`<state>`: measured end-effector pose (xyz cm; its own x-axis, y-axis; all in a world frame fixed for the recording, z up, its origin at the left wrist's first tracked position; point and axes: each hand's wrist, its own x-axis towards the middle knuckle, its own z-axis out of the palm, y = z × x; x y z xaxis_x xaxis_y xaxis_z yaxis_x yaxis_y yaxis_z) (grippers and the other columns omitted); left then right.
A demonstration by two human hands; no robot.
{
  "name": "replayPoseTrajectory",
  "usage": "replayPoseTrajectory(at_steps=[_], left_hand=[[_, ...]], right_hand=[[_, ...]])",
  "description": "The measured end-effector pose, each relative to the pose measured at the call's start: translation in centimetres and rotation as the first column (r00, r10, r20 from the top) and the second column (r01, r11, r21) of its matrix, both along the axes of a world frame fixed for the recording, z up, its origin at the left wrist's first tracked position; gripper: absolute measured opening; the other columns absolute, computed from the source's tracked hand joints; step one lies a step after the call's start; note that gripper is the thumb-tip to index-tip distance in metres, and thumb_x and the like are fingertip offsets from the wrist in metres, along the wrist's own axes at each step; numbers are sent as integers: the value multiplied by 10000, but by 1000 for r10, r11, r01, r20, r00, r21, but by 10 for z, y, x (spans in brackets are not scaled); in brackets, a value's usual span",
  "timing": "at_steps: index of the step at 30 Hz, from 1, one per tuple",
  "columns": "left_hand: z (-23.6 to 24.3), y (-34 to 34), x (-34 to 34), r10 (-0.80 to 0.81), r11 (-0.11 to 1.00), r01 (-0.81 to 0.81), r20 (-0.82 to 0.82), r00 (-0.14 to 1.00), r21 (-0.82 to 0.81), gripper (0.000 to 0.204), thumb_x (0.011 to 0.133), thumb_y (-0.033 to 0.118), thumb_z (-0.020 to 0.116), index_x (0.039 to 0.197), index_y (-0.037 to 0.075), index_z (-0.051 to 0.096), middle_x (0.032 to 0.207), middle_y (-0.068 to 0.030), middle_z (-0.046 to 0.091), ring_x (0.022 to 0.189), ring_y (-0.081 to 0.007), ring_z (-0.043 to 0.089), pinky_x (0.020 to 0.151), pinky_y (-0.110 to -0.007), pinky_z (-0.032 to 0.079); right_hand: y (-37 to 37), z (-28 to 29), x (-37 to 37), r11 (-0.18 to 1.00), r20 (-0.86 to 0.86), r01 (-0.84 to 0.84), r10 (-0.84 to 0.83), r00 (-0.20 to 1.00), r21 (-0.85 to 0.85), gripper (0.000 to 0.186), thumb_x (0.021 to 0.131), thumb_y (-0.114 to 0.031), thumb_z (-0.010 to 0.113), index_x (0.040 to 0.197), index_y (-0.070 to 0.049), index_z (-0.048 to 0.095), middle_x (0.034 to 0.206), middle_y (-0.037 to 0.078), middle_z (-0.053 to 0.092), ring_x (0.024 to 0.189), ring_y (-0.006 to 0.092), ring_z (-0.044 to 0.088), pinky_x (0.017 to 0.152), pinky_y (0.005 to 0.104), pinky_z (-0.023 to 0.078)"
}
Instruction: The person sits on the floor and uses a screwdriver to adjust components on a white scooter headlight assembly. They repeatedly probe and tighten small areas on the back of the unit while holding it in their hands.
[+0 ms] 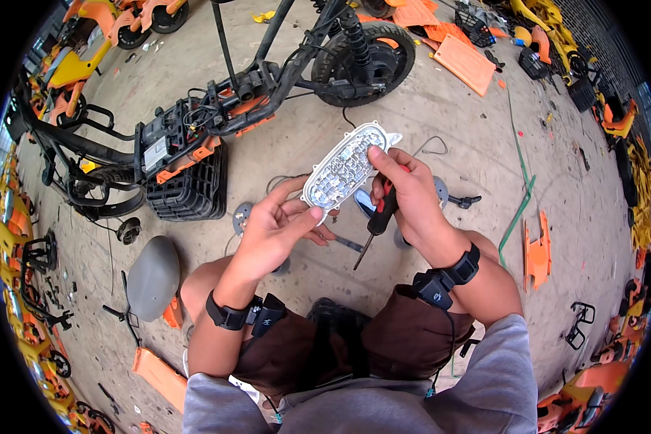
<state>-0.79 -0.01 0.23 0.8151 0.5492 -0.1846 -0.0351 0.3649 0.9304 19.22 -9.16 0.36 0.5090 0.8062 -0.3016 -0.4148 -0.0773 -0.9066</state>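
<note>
Between my two hands I hold an oval light-rimmed housing (346, 168) with a silvery, uneven inside and small tabs along its edge. It is tilted, its right end higher in the picture. My left hand (281, 223) grips the lower left end, with the thumb on the rim. My right hand (412, 189) pinches the upper right end, its thumb on the inner face. That same hand also keeps a screwdriver (380, 215) with a black and red handle against its palm. The screwdriver's shaft points down toward my knees.
A stripped scooter frame (257, 98) with a rear wheel (365, 61) lies ahead, beside a black crate (188, 192). A grey seat (153, 278) rests at left. Orange panels (464, 64) and a green strap (522, 194) lie at right. Scooters and parts line both sides.
</note>
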Motion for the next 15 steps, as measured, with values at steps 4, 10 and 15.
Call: replayPoseTrajectory(at_steps=[4, 10, 15], left_hand=[[-4, -3, 1, 45, 997, -42, -48, 998, 66, 401, 990, 128, 598, 1340, -23, 474, 982, -154, 712, 794, -191, 707, 676, -285, 565], [0, -6, 5, 120, 985, -112, -57, 991, 133, 334, 988, 76, 573, 1294, -49, 524, 940, -140, 713, 728, -138, 657, 657, -258, 527], [6, -11, 5, 177, 970, -161, -73, 982, 182, 324, 986, 73, 572, 1284, -46, 530, 902, -111, 703, 666, -102, 615, 608, -228, 492]], right_hand=[[-1, 3, -2, 1000, 5, -7, 7, 1000, -8, 342, 894, -348, 740, 873, -30, 618, 618, 6, 553, 527, 88, 528, 481, 225, 403], [-3, 5, -5, 1000, 55, -8, 7, 998, 25, 314, 909, -314, 730, 908, -18, 626, 638, 6, 566, 532, 82, 524, 489, 222, 399], [-4, 7, -7, 999, 57, -19, 17, 998, 36, 302, 913, -305, 727, 915, -19, 631, 640, 1, 569, 531, 80, 524, 494, 225, 400]])
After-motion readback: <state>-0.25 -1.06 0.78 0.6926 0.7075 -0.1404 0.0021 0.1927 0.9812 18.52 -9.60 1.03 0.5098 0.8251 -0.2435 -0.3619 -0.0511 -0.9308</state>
